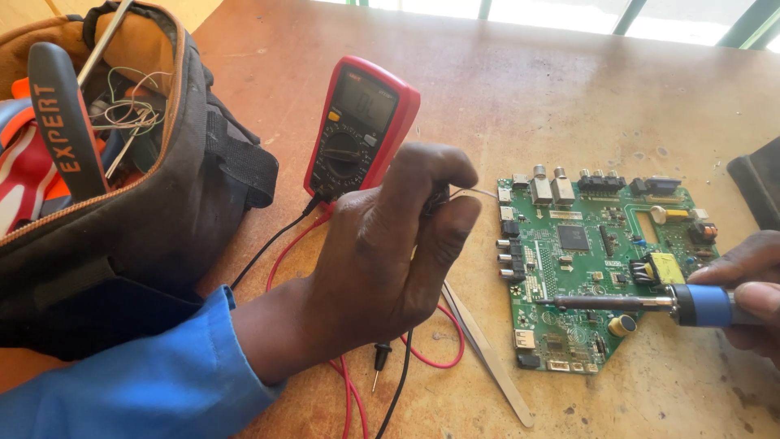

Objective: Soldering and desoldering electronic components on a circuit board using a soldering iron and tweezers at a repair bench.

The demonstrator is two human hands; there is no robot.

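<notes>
Far to the left of your left hand sits a dark tool bag (162,195) with tools poking out of the top. Behind that hand stands a red meter (361,126), and its red and black wires (357,382) run under your wrist.

Your left hand (390,244) is closed. Its thumb and finger pinch a thin silver wire (479,192), and the wire's free end points right, toward the green board (601,268). Keep that pinch soft but steady, so the wire does not wobble. Keep your fingers back from the end, because heat can travel along it.

Just below and to the right of your left hand lie metal tweezers (487,358) on the table (504,89).

The green board lies flat between your two hands. It is just beside your left fingers and right under the iron's tip.

Your right hand (751,289) is closed around the blue handle of a soldering iron (642,302). The iron's dark tip reaches left across the lower middle of the board. Hold it like a pen and touch only one tiny spot. Rest your wrist on the table so the tip stays still. Bring the wire to the tip slowly.
</notes>
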